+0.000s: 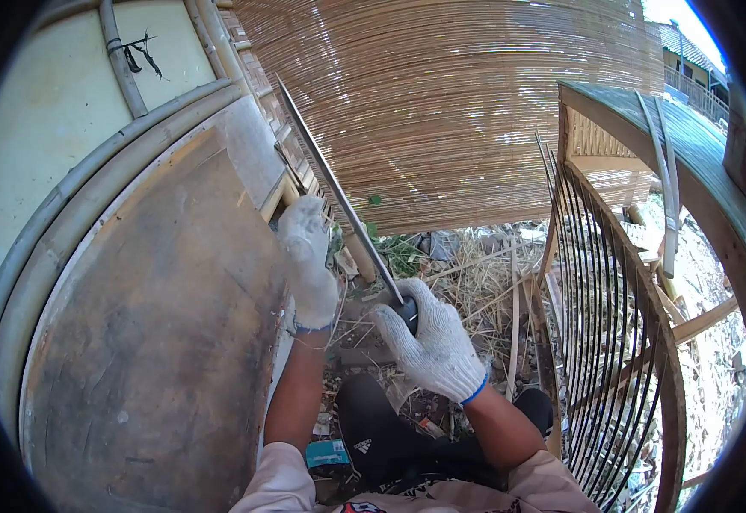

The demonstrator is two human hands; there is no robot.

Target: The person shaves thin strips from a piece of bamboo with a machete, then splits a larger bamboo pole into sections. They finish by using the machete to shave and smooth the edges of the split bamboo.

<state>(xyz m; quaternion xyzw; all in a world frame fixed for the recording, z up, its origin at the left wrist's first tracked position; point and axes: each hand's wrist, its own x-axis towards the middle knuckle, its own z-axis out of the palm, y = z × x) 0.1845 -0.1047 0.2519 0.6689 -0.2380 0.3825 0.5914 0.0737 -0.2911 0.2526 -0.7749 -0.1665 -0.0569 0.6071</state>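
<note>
My right hand point(437, 346), in a white knit glove with a blue cuff edge, is closed around the dark handle of a machete point(340, 191). Its long straight blade points up and to the left, in front of a woven bamboo screen point(458, 111). My left hand point(308, 269), also gloved, reaches forward beside the right edge of a large worn brown board point(159, 316). Its fingertips are near the bamboo pieces at the foot of the wall and are too indistinct to show a grip. In this view the blade passes just right of that hand.
To the right leans a wooden frame with thin dark slats point(604, 333), beside a curved wooden structure point(689, 128). Dry straw and scraps point(467, 265) litter the ground ahead. A teal packet point(328, 452) lies by my leg. Bamboo poles point(74, 197) border the pale wall at left.
</note>
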